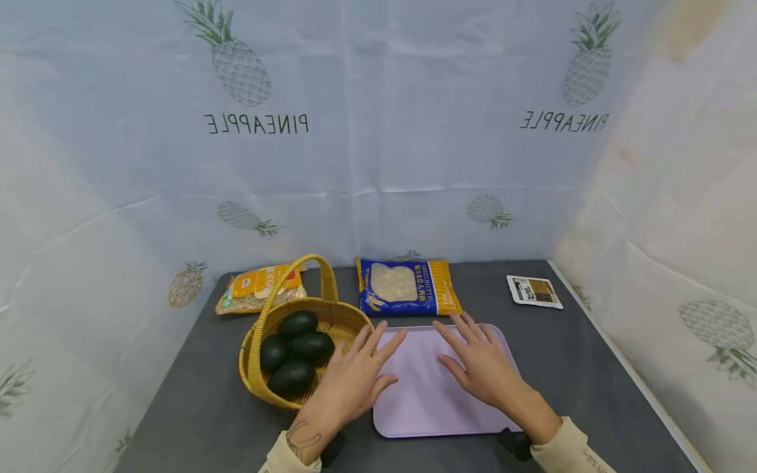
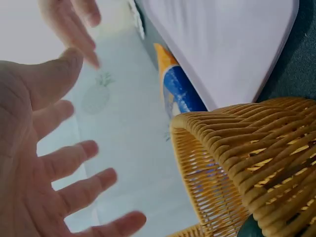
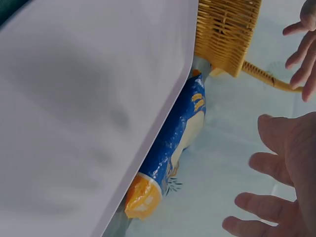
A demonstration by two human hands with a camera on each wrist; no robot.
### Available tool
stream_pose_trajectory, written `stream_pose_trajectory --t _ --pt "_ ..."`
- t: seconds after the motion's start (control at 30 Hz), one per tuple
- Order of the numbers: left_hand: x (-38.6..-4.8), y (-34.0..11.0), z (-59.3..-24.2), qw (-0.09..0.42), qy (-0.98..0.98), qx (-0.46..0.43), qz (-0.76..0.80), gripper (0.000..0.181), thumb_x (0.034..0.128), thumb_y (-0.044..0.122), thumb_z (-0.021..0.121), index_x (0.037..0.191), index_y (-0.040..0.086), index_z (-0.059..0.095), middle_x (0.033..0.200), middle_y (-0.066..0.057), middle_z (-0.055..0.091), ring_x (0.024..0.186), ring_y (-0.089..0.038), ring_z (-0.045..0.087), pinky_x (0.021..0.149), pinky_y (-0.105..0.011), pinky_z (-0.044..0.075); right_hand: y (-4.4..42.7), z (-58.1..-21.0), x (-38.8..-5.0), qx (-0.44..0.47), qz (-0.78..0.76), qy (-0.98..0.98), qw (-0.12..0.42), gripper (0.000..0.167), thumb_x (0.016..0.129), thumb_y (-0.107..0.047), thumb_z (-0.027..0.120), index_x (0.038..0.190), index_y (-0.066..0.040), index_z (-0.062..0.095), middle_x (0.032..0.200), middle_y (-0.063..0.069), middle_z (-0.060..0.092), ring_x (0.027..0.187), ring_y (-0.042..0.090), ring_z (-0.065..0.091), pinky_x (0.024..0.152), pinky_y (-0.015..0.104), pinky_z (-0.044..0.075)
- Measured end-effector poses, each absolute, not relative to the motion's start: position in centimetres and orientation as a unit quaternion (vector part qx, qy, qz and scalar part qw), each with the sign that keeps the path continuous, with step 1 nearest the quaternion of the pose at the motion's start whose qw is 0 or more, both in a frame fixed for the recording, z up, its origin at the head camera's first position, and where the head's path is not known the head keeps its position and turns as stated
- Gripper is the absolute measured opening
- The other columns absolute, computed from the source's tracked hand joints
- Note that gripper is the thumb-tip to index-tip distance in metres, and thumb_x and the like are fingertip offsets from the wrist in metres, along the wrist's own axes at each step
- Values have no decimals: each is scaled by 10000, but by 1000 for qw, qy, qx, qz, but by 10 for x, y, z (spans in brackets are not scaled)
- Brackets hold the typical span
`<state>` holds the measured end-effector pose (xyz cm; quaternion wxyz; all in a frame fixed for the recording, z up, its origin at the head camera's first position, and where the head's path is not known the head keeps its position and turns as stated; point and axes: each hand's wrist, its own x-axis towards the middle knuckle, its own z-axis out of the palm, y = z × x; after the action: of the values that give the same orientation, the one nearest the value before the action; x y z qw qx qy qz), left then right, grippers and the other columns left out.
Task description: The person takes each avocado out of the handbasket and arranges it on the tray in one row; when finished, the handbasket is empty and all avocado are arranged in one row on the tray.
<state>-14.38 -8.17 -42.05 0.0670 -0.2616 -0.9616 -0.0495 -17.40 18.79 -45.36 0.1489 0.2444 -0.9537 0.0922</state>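
My left hand (image 1: 352,376) hovers with spread fingers over the right rim of the yellow wicker basket (image 1: 250,384) and the tray's left edge. Inside that basket lie several dark green avocados (image 1: 312,347). Over the lilac tray (image 1: 414,410) hangs my right hand (image 1: 481,364), its fingers also spread. Neither hand holds anything. In the left wrist view the left hand (image 2: 54,148) is apart from the basket's woven wall (image 2: 266,148). The right wrist view has the right hand (image 3: 276,182) above the tray (image 3: 89,98), whose bare surface carries soft shadows.
Behind the tray lies a blue and yellow pasta bag (image 1: 408,289). An orange and clear food bag (image 1: 248,292) is behind the basket. At the back right rests a small white and brown packet (image 1: 535,292) on the dark grey table (image 1: 591,381). Pineapple-printed cloth (image 1: 378,164) surrounds the table.
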Motion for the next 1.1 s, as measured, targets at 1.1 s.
stream_pose_trajectory --t 1.1 --pt "-119 -131 -358 390 -875 -213 -192 395 897 91 771 1284 77 694 1152 -80 716 1043 -251 677 922 -412 593 126 -413 -182 318 256 -900 151 316 966 -253 716 1273 -180 705 1229 -37 726 1121 132 697 929 359 604"
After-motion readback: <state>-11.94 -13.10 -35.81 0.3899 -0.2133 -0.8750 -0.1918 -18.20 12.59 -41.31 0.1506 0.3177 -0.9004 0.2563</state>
